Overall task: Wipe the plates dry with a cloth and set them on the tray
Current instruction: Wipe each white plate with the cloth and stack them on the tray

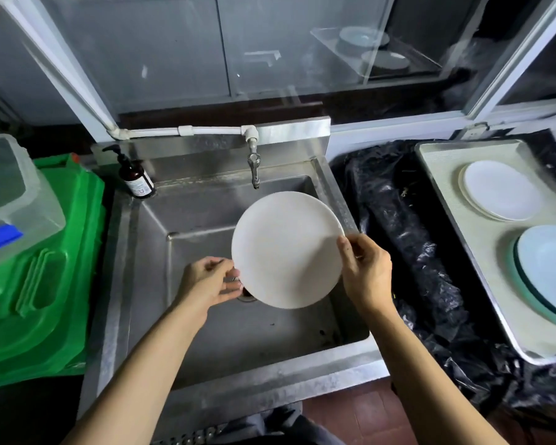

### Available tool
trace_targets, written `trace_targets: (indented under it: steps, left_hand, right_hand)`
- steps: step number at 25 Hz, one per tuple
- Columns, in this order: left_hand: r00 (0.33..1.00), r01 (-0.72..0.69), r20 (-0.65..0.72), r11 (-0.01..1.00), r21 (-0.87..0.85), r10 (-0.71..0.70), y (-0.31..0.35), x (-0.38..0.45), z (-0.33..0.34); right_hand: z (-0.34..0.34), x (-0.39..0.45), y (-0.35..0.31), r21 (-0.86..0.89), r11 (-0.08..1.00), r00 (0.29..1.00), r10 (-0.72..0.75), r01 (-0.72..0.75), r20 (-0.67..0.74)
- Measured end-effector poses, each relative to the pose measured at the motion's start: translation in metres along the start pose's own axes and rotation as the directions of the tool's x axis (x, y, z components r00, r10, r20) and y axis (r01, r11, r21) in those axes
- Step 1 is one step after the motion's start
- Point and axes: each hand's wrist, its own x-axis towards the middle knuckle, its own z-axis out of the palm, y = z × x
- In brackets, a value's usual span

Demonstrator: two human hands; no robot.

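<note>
I hold a round white plate [286,248] tilted over the steel sink [206,220]. My right hand [365,271] grips its right rim, thumb on the face. My left hand [211,279] pinches the lower left rim with curled fingers. On the right lies a pale tray [453,200] with a short stack of white plates [503,191] at its far end and a stack of light blue plates [548,268] nearer me. No cloth is in view.
A tap [253,162] hangs over the sink's back. A brown pump bottle [135,175] stands at the back left corner. A green bin [39,271] with a clear plastic box [7,191] sits left. Black plastic sheeting [398,226] lies between sink and tray.
</note>
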Motion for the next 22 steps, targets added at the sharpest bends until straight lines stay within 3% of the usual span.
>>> trace_targets:
  steps: [5,12,22]
  left_hand:
    - [0.986,-0.162,0.049,0.985,0.055,0.159,-0.001,0.006,0.005]
    - [0.962,-0.254,0.126,0.963,0.09,0.242,0.016,0.007,0.044]
    - [0.945,-0.28,0.212,0.953,0.12,0.251,0.031,0.001,0.198]
  right_hand:
    - [-0.002,-0.002,0.015,0.094,0.983,0.987,0.158,-0.155,-0.023]
    - [-0.026,0.007,0.031,0.165,0.958,0.961,0.255,-0.235,-0.111]
    - [-0.131,0.08,0.095,0.195,0.931,0.924,0.341,-0.307,-0.174]
